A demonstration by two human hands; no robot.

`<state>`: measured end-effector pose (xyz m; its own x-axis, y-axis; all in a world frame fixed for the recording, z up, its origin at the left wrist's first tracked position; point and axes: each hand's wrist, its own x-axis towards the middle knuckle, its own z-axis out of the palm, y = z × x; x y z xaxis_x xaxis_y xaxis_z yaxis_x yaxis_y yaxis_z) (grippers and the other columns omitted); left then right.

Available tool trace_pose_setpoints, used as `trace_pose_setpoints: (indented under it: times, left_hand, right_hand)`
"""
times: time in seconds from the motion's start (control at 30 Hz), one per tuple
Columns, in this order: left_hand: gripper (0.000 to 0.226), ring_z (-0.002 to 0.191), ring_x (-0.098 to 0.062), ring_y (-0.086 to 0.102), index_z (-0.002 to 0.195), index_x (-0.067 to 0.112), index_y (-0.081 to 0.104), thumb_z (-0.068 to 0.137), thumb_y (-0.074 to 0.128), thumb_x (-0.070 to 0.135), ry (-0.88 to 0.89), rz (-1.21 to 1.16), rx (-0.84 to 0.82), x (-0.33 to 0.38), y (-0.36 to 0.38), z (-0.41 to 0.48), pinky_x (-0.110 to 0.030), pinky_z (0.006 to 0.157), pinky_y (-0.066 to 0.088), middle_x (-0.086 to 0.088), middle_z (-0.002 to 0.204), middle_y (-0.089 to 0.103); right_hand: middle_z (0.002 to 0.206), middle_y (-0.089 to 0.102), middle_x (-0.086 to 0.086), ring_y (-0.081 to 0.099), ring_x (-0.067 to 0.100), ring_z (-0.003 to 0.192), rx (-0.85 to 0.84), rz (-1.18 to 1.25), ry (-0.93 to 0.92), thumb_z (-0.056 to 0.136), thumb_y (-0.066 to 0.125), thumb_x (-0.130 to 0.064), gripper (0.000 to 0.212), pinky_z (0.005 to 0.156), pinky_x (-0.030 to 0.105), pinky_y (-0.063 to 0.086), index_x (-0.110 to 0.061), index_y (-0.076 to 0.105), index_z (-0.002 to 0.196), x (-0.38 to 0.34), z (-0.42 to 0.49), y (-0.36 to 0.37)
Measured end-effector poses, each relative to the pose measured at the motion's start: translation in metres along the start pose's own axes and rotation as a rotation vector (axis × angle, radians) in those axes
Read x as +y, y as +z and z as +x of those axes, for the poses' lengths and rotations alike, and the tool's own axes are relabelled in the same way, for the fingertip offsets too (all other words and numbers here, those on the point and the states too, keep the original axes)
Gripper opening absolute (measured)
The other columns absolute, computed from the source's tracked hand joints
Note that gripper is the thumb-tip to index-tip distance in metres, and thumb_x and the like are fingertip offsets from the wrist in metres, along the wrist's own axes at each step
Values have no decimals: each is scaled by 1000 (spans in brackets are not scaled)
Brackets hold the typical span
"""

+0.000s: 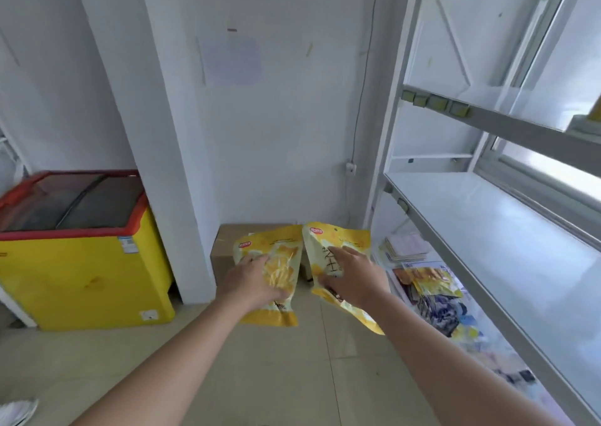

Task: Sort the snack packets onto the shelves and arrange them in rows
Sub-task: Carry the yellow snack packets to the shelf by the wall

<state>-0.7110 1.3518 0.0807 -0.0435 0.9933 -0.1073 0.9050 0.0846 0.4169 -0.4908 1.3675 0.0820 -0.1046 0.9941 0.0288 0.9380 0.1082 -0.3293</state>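
- Left packet (276, 250): yellow, paler in the middle, with a picture of light yellow strips and a small red logo in the top corner.
- Right packet (322, 240): yellow fading to white, with large dark lettering and a small red logo.
- Freezer (84, 276): bright yellow body, red rim, dark glass lid.
- Shelves (487, 224): white, with olive-yellow tags (435, 102) on one edge.
- Box (227, 243): brown cardboard.
- Floor (292, 360): beige tiles.
- Wall (276, 133): white.
- Lowest shelf: a yellow packet (432, 279) and a dark blue packet (442, 315).
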Motion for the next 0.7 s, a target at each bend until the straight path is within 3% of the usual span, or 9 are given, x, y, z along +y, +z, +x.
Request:
trace_pose_setpoints:
  times: [0.17,0.43,0.57,0.7]
  left_hand:
    - [97,130,-18,46,146,34,33,64,74,65,110,12,-83,17,-4,155,-35,96,46,7,151,34]
    - [107,136,-25,37,149,30,29,59,76,65,413,91,-255,119,12,357,-41,107,38,-1,154,29]
    - [103,135,-22,40,148,41,25,61,72,68,590,170,-328,182,33,437,-42,103,42,6,155,27]
    - [105,139,-23,36,151,37,20,65,73,64,719,230,-348,252,59,521,-42,106,40,3,160,18]
  right_hand:
    - [156,27,-9,42,20,134,-13,8,138,81,58,-59,72,89,36,49,-43,30,145,18,120,4]
    - [153,33,-11,46,20,130,76,20,463,82,57,-55,69,84,33,49,-43,32,145,98,241,-24]
    - [141,46,-8,54,22,118,158,9,627,83,57,-57,67,76,32,51,-41,34,143,158,284,-37]
    - [127,52,-7,57,22,107,210,27,760,82,57,-57,64,65,30,43,-39,38,140,219,334,-42]
